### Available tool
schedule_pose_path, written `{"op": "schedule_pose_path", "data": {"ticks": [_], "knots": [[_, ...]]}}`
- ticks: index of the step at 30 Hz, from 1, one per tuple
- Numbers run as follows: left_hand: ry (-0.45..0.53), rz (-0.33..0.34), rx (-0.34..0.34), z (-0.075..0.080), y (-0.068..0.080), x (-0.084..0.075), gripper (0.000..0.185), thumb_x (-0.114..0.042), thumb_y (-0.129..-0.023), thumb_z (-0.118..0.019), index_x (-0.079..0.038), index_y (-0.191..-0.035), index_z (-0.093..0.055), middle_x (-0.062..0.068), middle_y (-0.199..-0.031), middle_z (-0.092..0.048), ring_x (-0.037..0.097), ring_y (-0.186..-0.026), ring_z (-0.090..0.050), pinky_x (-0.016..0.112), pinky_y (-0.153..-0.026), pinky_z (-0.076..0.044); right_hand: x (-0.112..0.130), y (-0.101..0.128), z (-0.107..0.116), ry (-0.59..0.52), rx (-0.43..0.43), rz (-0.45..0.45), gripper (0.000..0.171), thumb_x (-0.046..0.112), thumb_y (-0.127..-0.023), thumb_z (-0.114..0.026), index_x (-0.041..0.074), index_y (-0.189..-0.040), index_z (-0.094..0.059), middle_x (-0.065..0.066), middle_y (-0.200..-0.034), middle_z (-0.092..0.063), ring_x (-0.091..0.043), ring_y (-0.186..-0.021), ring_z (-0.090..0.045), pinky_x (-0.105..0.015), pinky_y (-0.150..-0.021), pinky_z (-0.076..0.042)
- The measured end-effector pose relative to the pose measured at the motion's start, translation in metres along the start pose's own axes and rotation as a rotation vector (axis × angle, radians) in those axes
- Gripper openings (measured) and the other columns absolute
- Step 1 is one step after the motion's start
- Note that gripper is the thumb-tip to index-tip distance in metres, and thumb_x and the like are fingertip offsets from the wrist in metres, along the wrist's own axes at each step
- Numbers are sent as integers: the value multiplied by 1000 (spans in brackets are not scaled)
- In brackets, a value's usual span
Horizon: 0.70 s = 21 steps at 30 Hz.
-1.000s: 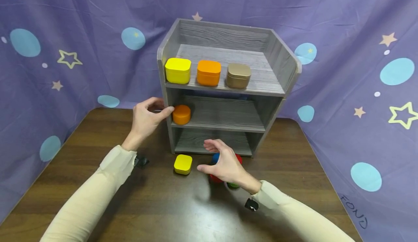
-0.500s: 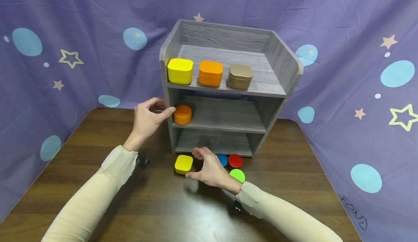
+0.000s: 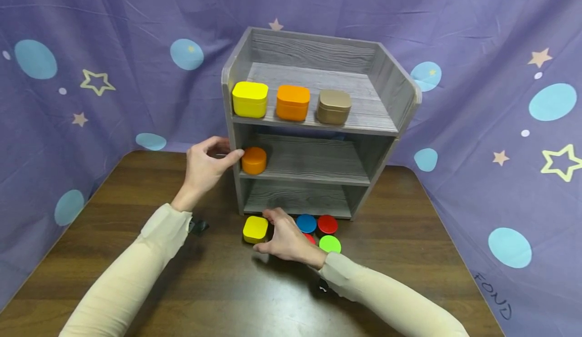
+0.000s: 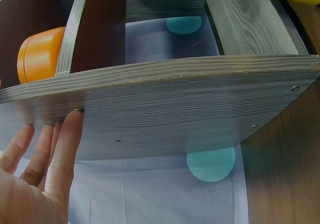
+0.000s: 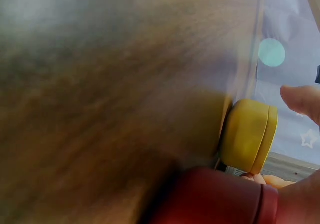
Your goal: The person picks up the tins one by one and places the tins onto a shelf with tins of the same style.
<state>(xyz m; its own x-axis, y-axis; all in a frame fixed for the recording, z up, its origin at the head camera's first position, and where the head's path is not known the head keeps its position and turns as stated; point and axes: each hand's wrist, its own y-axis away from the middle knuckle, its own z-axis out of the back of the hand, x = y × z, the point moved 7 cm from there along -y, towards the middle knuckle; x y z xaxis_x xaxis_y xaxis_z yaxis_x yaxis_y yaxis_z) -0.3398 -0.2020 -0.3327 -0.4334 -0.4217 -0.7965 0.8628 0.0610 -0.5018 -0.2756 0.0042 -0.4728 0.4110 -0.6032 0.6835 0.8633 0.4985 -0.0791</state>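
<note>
Head view: left hand holds grey shelf by its side; right hand spread around yellow box on table, no grip yet. Left wrist: fingertips against shelf's side. Right wrist: thumb clear of box. Likely pre-grasp; next calls for pinching.

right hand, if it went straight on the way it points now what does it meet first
Likely the yellow box on the table: in the head view it sits just ahead of the right hand, though any gap is hard to judge.

The right hand partly hides a red container; the tabletop — right wrist view — is blurred.
</note>
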Motion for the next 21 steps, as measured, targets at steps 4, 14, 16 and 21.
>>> {"op": "schedule_pose_path", "data": {"ticks": [4, 14, 16, 21], "knots": [[-2, 5, 5, 0, 0, 0, 30, -21, -92, -87, 0, -112, -81, 20, -104, -79, -5, -85, -68, 10, -78, -54, 2, -4, -2, 23, 1, 7, 80, 29, -82, -95, -1, -147, -61, -15, -143, -66, -27, -121, -68, -40, -108, -60], [-2, 5, 2, 0, 1, 3, 32, -21, -91, -88, 1, -112, -80, 22, -104, -79, -6, -84, -68, 8, -78, -54, -1, -11, -9, 78, 45, -33, 76, 27, -82, -95, 2, -147, -63, -15, -141, -68, -24, -117, -69, -37, -103, -61], [-1, 1, 2, 0, 1, 2, 32, -22, -91, -88, 1, -112, -80, 23, -104, -79, -7, -84, -68, 8, -78, -54, -3, -12, -10, 88, 55, -33, 75, 27, -82, -94, 1, -145, -63, -15, -138, -69, -22, -113, -69, -36, -100, -62], [6, 3, 4, -1, 0, 2, 32, -22, -92, -88, 1, -113, -80, 23, -105, -80, -7, -84, -68, 8, -78, -54, -3, -15, -11, 103, 72, -44, 71, 26, -83, -94, 1, -143, -64, -14, -133, -70, -19, -108, -68, -31, -97, -62]]}}
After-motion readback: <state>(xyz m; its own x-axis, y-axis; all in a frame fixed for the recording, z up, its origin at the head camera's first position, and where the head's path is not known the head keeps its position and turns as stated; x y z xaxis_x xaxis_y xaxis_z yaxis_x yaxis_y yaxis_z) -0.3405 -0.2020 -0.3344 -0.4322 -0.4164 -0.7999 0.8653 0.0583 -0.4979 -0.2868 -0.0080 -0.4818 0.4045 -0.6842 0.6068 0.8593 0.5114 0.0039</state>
